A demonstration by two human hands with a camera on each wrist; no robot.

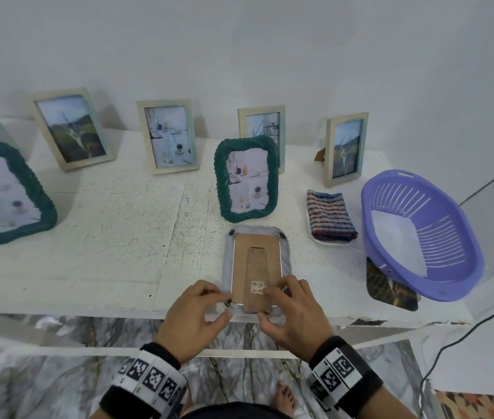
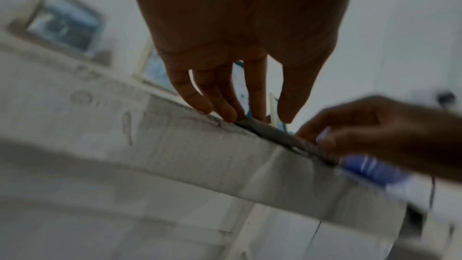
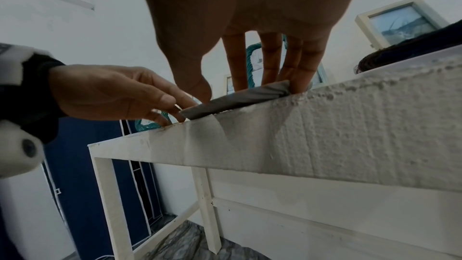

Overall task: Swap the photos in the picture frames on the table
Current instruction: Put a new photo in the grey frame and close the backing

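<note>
Both wrists hang just off the table's (image 1: 88,252) front edge. The left hand (image 1: 193,320) has its fingers curled at the near left corner of the grey frame (image 1: 228,267), pinching by the small dark clip there, and the right hand (image 1: 292,313) rests bent fingers on the brown backing board (image 1: 258,261) near the barcode sticker, thumb under the frame's rim. That frame lies face down at the table's edge, directly in front of the upright green rope frame (image 1: 246,178). A loose photo (image 1: 389,287) pokes out beneath the purple basket (image 1: 421,234).
</note>
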